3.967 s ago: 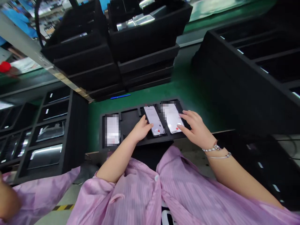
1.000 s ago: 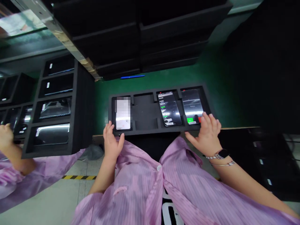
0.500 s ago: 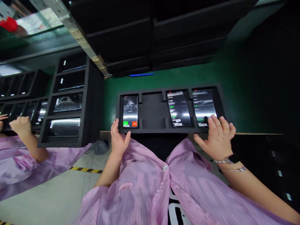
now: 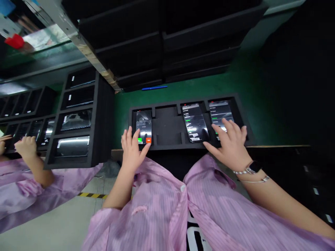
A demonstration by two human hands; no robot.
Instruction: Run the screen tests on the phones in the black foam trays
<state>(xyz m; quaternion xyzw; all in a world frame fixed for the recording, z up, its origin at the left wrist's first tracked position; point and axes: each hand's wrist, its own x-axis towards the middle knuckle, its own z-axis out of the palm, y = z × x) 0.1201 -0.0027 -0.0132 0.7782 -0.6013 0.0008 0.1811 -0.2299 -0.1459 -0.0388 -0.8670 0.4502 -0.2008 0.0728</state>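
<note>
While the left hand (image 4: 131, 150), loosely spread, overlaps the leftmost phone (image 4: 143, 123) in the near tray (image 4: 167, 127), the right hand (image 4: 231, 144) splays over the rightmost phone (image 4: 222, 111); contact unclear.

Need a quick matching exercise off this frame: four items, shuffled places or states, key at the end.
Column 1
1. Pen
2. Leftmost phone
3. Rightmost phone
4. Watch

Column 2
A. Partly covered by the right hand
B. Worn at the wrist
C. Blue, lying on the green surface beyond the tray
D. Screen shows one green and one orange-red block

Pairs: 1-C, 2-D, 3-A, 4-B
</note>
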